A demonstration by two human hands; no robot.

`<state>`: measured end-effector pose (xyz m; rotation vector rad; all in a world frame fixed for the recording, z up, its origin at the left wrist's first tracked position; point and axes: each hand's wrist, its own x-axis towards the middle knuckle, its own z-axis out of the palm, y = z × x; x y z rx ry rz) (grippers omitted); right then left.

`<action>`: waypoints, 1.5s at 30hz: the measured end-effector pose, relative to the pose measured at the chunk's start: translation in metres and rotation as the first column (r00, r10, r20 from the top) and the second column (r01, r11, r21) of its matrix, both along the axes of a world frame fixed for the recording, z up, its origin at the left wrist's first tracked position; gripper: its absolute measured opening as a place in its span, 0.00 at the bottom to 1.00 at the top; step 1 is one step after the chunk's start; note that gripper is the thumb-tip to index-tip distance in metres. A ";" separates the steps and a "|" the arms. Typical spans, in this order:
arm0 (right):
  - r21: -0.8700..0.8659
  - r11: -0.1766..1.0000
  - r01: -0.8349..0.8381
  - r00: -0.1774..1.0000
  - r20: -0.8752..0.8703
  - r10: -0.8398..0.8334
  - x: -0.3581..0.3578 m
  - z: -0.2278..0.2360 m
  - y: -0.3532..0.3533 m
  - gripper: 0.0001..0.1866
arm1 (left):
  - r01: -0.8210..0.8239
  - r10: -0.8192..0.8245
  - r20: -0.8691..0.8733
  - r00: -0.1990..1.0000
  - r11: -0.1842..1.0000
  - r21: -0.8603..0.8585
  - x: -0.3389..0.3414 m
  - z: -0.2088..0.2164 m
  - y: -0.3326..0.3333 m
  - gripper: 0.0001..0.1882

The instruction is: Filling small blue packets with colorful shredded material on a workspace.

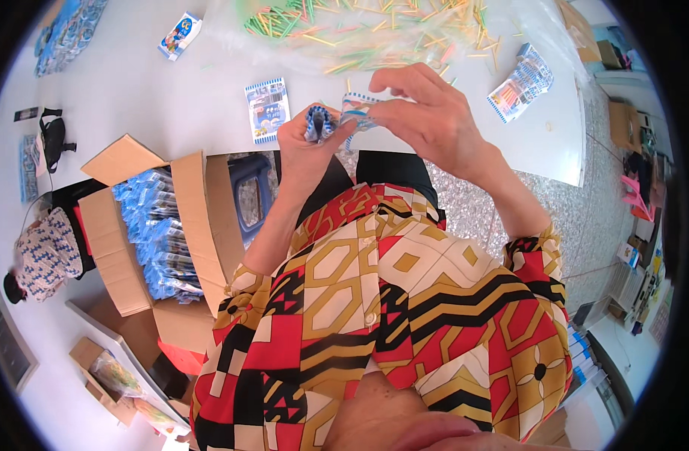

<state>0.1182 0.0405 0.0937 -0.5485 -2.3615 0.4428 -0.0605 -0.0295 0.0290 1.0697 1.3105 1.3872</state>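
My left hand (pixel 305 154) is closed around a blue-and-white printed plastic packet (pixel 319 124), whose checked-edge end gapes toward me. Beside it, a second clear-and-blue packet (pixel 356 107) sits between my left thumb and my right hand (pixel 436 119). The right thumb and fingers pinch the edge of this second packet, the index finger bent above it. Whatever either packet contains is hidden. Flat on the white table (pixel 464 154), just left of my left hand, lies another blue-and-white packet (pixel 268 110).
Thin green, yellow and orange sticks (pixel 404 34) spread over clear plastic sheeting at the far side. More packets lie at right (pixel 522 83) and far left (pixel 180 35). An open cardboard box (pixel 190 225) full of blue packets stands left of me. Another person (pixel 47 252) is farther left.
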 end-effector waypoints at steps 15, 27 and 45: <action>-0.062 0.998 0.012 0.991 0.137 -0.004 0.013 0.000 -0.016 0.07 | 0.037 -0.050 -0.214 0.976 0.997 -0.063 0.015 -0.001 -0.001 0.08; -0.314 0.945 -0.085 0.996 -0.034 0.078 0.027 0.027 0.001 0.06 | 0.124 -0.123 -0.024 0.992 0.992 0.023 0.034 0.028 0.009 0.06; -0.226 0.867 0.443 0.886 -0.037 -0.463 0.024 -0.043 0.258 0.09 | -0.199 0.228 0.294 0.928 0.972 -0.126 -0.011 0.039 0.025 0.14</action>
